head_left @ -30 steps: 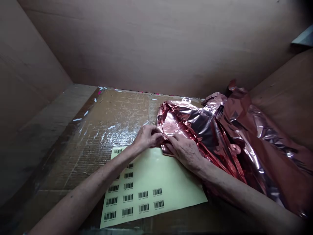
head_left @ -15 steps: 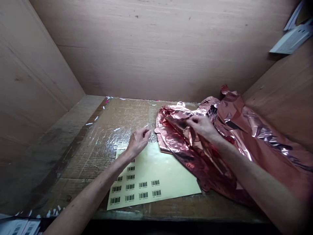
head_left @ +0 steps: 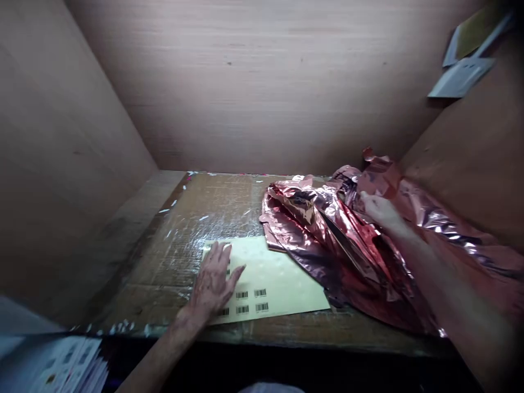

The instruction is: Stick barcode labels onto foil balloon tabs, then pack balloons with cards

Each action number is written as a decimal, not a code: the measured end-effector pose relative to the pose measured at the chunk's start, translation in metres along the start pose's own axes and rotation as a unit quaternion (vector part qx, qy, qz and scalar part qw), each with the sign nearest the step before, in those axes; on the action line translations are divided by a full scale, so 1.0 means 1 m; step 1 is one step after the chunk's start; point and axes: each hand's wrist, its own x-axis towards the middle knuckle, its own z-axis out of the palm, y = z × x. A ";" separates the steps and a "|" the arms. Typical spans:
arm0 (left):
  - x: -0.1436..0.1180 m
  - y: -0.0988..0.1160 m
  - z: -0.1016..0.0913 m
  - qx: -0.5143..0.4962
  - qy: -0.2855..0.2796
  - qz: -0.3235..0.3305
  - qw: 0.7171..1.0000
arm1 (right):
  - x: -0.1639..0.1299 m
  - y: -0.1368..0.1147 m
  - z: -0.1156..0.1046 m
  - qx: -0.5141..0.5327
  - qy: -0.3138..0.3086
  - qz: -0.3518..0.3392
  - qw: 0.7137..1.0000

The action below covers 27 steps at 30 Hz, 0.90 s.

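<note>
A heap of crumpled rose-pink metallic foil (head_left: 327, 229) lies on the right side of a cardboard-lined work surface (head_left: 204, 210). My right hand (head_left: 379, 210) rests on the far part of the foil, fingers bent against it; whether it grips the foil is unclear. A pale yellow sheet of barcode stickers (head_left: 282, 284) lies flat in front, its far right corner under the foil. My left hand (head_left: 213, 281) lies flat on the sheet's left part, fingers spread, covering some barcodes.
Wooden panels wall in the surface on the left, back and right. Papers (head_left: 462, 76) stick to the right wall near the top. Printed sheets (head_left: 53, 365) lie below the front edge at the lower left. White scraps dot the taped cardboard.
My left hand left the foil's edge and came back toward me, landing flat on the sticker sheet. My right hand moved away to the far right part of the foil. The view pulled back.
</note>
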 end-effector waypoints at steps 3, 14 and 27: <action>0.015 -0.012 -0.005 0.035 -0.048 -0.056 0.997 | -0.019 -0.013 -0.001 0.006 0.055 -0.044 0.998; 0.023 -0.029 -0.017 0.144 -0.157 0.000 0.977 | -0.103 -0.048 -0.003 0.057 0.127 -0.243 0.960; 0.049 -0.044 -0.036 -0.010 0.002 -0.147 0.989 | -0.015 0.021 0.012 0.076 -0.090 0.044 0.992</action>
